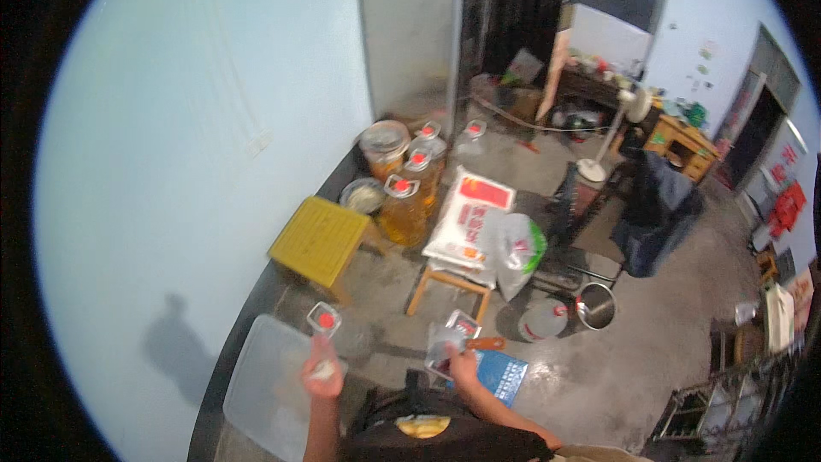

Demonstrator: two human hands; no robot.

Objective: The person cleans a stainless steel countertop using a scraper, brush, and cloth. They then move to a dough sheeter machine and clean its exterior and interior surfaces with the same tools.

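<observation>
My left hand (324,382) is raised palm up at the lower middle, holding a small whitish lump (322,370). Just beyond it stands a clear plastic jug with a red cap (326,321). Under and left of that hand lies a large translucent plastic bin or lid (266,385). My right hand (463,367) is at a translucent plastic piece (442,348) over a clear tray-like container (465,324); blur hides whether the fingers grip it. An orange-brown handle (487,343) sticks out beside these fingers. A blue printed sheet or packet (500,375) lies below it.
A yellow stool (321,237) stands by the wall. Beyond are oil jugs (404,215), a lidded bucket (385,141) and a white printed sack (471,224) on a wooden stool (449,282). Right are a white jug (542,319), a metal pot (596,307) and a chair with dark clothing (657,212).
</observation>
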